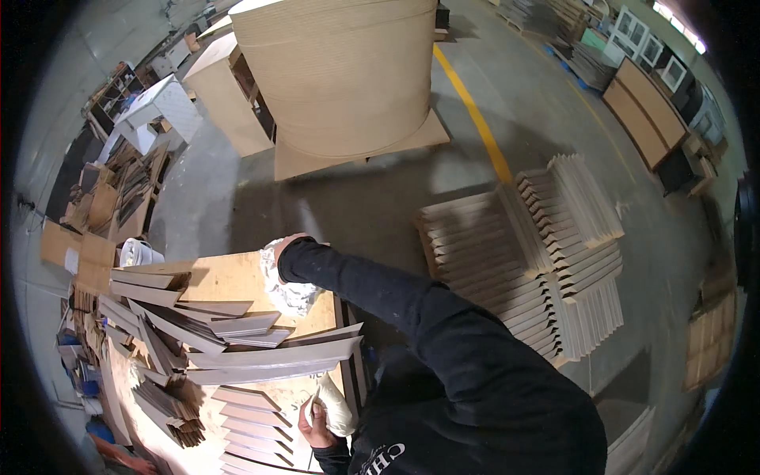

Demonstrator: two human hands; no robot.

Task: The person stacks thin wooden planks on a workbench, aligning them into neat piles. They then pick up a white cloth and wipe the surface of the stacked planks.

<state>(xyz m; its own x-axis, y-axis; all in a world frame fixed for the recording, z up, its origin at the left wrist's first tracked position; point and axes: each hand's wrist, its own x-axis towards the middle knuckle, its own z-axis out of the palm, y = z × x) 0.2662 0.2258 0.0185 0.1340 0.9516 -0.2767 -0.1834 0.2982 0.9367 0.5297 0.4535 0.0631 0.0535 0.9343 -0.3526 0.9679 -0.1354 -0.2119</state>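
My right arm reaches across to the far edge of a plywood-topped table (229, 273). There my right hand (290, 244) is closed on a crumpled white cloth (289, 293), which lies on the tabletop. Low in the picture, my left hand (317, 430) is wrapped round a soft-looking cream-coloured pouch or bottle (336, 408); I cannot tell which. Just beyond the left hand lie two long grey trim boards (273, 360). Beside it, several short boards with angled ends (253, 423) lie in an overlapping row. More grey pieces (178, 324) are heaped at the table's left.
A neat stack of grey trim lengths (546, 253) stands on the floor to the right. Beyond the table is a large cardboard-wrapped roll (340, 79). A white bucket (141, 252) stands past the table's far left corner. Another person's hand (127, 457) shows at lower left.
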